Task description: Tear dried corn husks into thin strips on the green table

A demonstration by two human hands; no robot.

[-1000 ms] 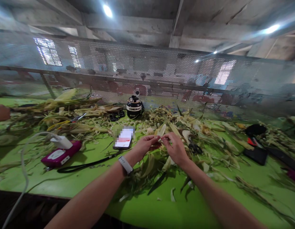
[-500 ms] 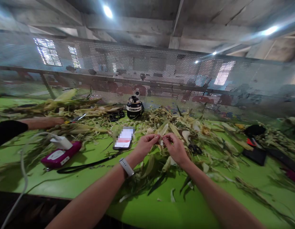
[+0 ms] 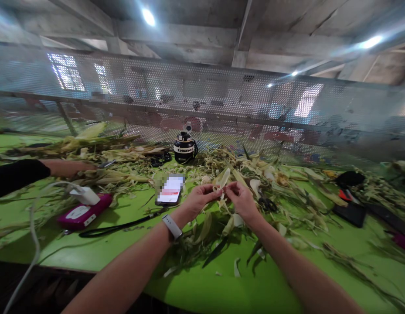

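Over a heap of corn husks, my left hand (image 3: 202, 198) and my right hand (image 3: 242, 203) meet, fingertips almost touching. Both are closed in a pinch on a small pale strip of corn husk (image 3: 222, 197), mostly hidden by the fingers. Just beyond them a broader pale husk leaf (image 3: 225, 176) points up; whether it joins the strip I cannot tell. Black-handled scissors (image 3: 267, 204) lie partly under husks beside my right hand. A phone (image 3: 170, 190) with a lit screen lies left of my left hand.
At the left, a co-worker's hand (image 3: 69, 168) in a black sleeve holds scissors (image 3: 107, 164) over more husks. A magenta power bank (image 3: 84, 213) has a white plug (image 3: 84, 195) and cable. A black bottle (image 3: 184, 148) stands before a perforated metal screen (image 3: 215, 96). A black device (image 3: 351, 213) lies right.
My fingers have shifted slightly on the husk strip, with more of it hanging below them. The co-worker's hand has moved a little to the right with the scissors.
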